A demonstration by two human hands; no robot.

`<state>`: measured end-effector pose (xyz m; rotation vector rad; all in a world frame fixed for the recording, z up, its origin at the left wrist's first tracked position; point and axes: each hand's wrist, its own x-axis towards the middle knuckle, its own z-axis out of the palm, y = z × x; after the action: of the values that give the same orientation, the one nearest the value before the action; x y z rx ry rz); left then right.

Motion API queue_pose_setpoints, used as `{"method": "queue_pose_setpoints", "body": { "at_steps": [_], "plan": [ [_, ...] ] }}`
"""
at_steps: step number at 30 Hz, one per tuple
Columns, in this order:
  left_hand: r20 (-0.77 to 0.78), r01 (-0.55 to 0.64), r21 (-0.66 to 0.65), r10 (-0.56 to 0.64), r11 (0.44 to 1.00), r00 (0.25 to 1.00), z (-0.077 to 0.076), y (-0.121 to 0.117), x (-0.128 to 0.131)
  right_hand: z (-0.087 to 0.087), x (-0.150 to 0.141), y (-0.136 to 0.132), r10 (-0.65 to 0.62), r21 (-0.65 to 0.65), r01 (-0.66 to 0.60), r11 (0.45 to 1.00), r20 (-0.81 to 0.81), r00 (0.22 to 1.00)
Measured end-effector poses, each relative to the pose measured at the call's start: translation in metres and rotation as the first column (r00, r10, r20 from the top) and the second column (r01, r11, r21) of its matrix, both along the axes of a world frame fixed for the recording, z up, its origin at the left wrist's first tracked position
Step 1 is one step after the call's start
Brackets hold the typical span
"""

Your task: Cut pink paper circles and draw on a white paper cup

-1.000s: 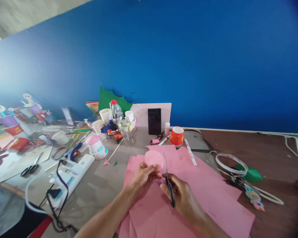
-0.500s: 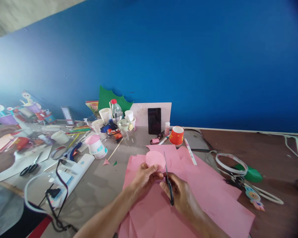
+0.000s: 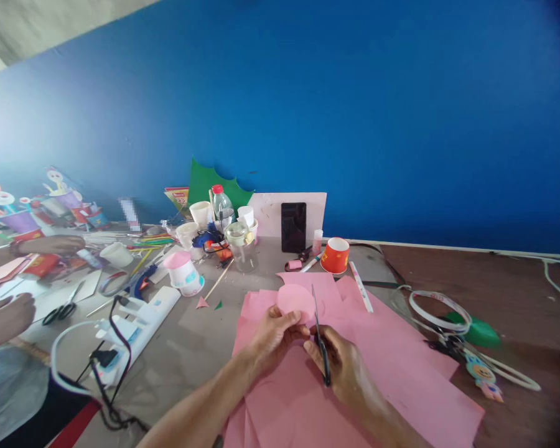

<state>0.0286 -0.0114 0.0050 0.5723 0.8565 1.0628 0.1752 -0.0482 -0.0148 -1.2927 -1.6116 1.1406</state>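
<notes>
Between thumb and fingers, my left hand (image 3: 280, 333) pinches a round piece of pink paper (image 3: 296, 301) by its lower edge. Black-handled scissors (image 3: 324, 358) are gripped in my right hand (image 3: 340, 364), blades pointing up and away. The blades lie along the right edge of the round piece; whether they touch it I cannot tell. Beneath both hands, large sheets of pink paper (image 3: 392, 367) overlap on the table. Just beyond them stands a red paper cup (image 3: 335, 256), with a white marker (image 3: 361, 287) lying beside it.
A dark phone (image 3: 294, 227) leans on a white board at the wall. Left are a glass jar (image 3: 241, 247), stacked paper cups (image 3: 184, 274), a power strip (image 3: 137, 336) with cables, and other scissors (image 3: 61, 311). Another person's hands (image 3: 9, 317) are at far left. A lanyard (image 3: 441, 311) lies right.
The view has shifted slightly, moving the scene a little to the right. My hands keep nearly the same hold. At far left, the other person's hands have moved apart.
</notes>
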Motion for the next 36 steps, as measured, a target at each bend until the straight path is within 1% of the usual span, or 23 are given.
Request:
{"method": "queue_pose_setpoints", "body": {
  "at_steps": [7, 21, 36],
  "plan": [
    [0.018, -0.001, -0.003, 0.001, 1.000, 1.000, 0.0007, 0.0003, -0.0003, -0.0016, -0.0003, 0.0015, 0.009, 0.014, -0.009, 1.000, -0.009, 1.000],
    [-0.005, -0.017, 0.003, 0.017, 1.000, 1.000, -0.0022, 0.0002, 0.0001, -0.0032, 0.0002, 0.0017, -0.006, 0.004, 0.005, 1.000, 0.055, 0.998],
    [-0.012, -0.012, 0.002, 0.012, 1.000, 1.000, -0.0017, 0.0009, -0.0003, 0.0006, 0.0004, 0.0028, -0.001, 0.015, 0.000, 1.000, 0.081, 0.997]
  ]
}}
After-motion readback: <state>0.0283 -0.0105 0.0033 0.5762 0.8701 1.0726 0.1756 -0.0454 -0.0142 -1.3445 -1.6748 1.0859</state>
